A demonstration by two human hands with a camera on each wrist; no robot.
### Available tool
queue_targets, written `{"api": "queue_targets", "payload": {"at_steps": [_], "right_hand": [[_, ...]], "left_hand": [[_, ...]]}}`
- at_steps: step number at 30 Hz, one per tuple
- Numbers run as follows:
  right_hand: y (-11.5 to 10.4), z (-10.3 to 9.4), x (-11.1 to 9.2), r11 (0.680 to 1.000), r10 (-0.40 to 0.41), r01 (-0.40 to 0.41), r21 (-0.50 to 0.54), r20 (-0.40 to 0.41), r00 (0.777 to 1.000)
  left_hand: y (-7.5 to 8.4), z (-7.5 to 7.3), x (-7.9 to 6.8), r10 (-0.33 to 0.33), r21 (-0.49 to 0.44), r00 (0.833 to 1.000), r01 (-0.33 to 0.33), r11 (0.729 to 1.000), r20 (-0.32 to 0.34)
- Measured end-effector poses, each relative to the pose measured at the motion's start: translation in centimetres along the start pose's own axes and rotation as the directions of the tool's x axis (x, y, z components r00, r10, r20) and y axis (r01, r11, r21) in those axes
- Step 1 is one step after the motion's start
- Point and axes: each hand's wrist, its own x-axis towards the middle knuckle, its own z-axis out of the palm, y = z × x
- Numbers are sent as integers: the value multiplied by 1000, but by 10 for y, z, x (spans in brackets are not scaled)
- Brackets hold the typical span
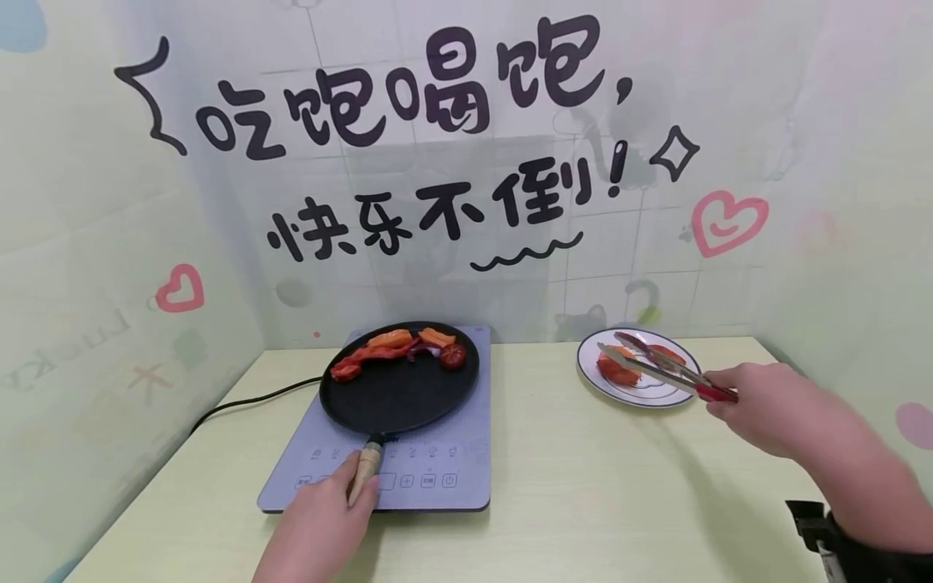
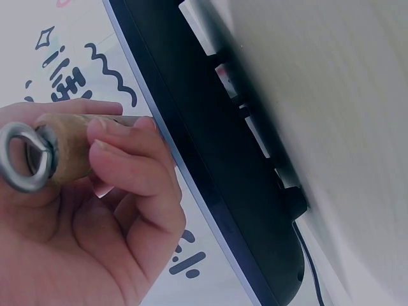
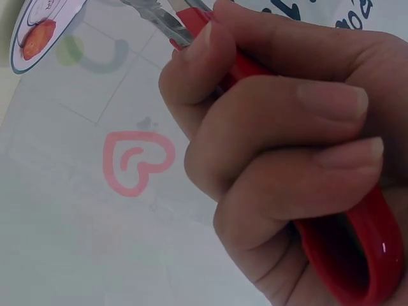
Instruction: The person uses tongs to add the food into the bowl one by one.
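My left hand (image 1: 321,518) grips the wooden handle (image 1: 367,465) of a round black frying pan (image 1: 401,397), fingers curled round it; the handle's metal ring (image 2: 25,156) shows in the left wrist view. Along the pan's far side lie a red strip (image 1: 372,353), orange pieces, a purple bit and a round dark-red piece (image 1: 453,356). My right hand (image 1: 773,409) holds red-handled metal tongs (image 1: 659,373), their arms spread over a blue-rimmed white plate (image 1: 585,360). One arm's tip overlaps an orange-red food piece (image 1: 618,372) there; another reddish piece (image 1: 666,355) lies behind the tongs.
Beneath the pan is a flat induction cooker (image 1: 466,453) with touch keys along its front. Its black cord (image 1: 255,399) runs off the table's left side. A printed curtain (image 1: 510,300) stands behind and beside the pale table (image 1: 561,486).
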Motion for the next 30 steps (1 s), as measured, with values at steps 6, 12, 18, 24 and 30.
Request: {"api": "queue_targets", "payload": {"at_steps": [6, 12, 18, 24, 30], "right_hand": [[17, -5, 0, 999, 31, -31, -9, 26, 999], [26, -8, 1, 999, 53, -53, -12, 37, 998], [35, -2, 7, 999, 52, -53, 7, 50, 997], [43, 2, 10, 996, 77, -81, 49, 81, 994], [46, 6, 11, 992, 77, -87, 94, 101, 992]], "left_hand": [[0, 0, 0, 5, 5, 1000, -5, 1000, 0], [0, 0, 0, 11, 7, 1000, -11, 1000, -4], [-1, 0, 0, 8, -3, 1000, -8, 1000, 6], [-2, 0, -1, 18, 2, 1000, -18, 1000, -6], [-1, -1, 0, 10, 3, 1000, -10, 1000, 3]]}}
